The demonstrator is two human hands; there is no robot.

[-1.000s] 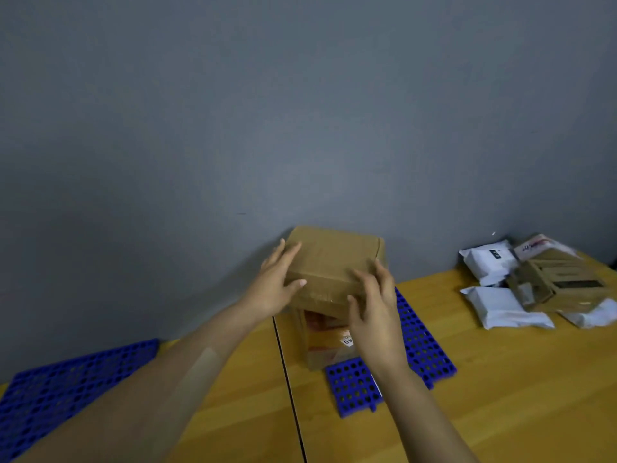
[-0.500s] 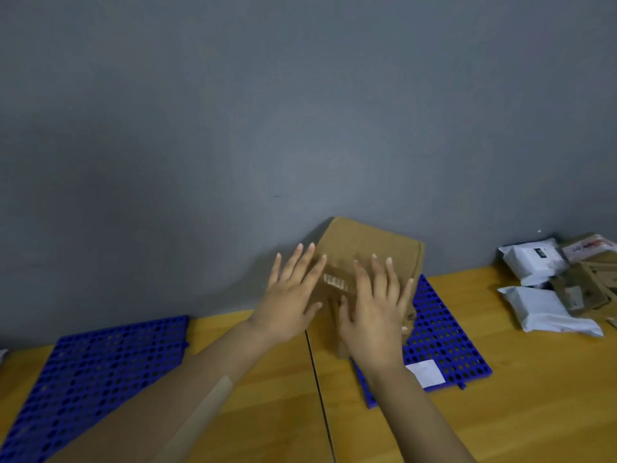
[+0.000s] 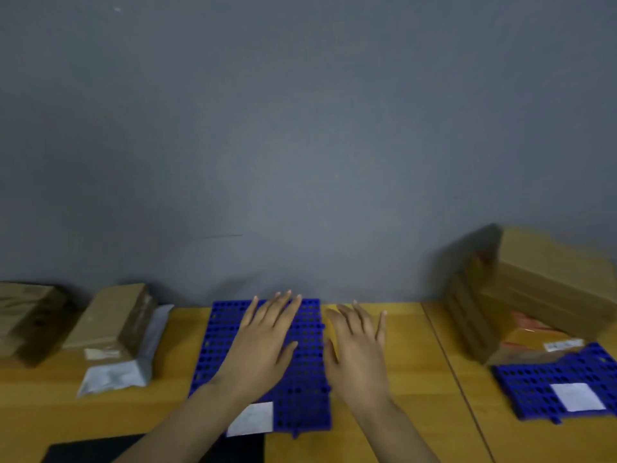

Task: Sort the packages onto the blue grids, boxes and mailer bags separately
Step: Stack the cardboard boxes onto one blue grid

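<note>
- L hand (image 3: pixel 263 342): fingers straight & spread, holds nothing. It's over the middle blue grid (image 3: pixel 307 382); touching or hovering, can't tell.
- R hand (image 3: pixel 359 354): flat too, fingers apart, holds nothing. It's over that grid's right edge & the bare tabletop (image 3: pixel 417 362) beside it.
- Middle blue grid sits mid-tabletop, far end near the back edge; white label (image 3: pixel 252 417) at its near-left corner.
- Right blue grid (image 3: pixel 534 389) by the tabletop's right edge — stack of cardboard boxes (image 3: pixel 541 295) on its far part, second white label (image 3: pixel 577 396) on the near part.
- Left side, toward the back edge: cardboard box (image 3: pixel 110 319) lying on a grey-white mailer bag (image 3: pixel 110 375).
- Brown package (image 3: pixel 26 319) at the left edge, blurred.
</note>
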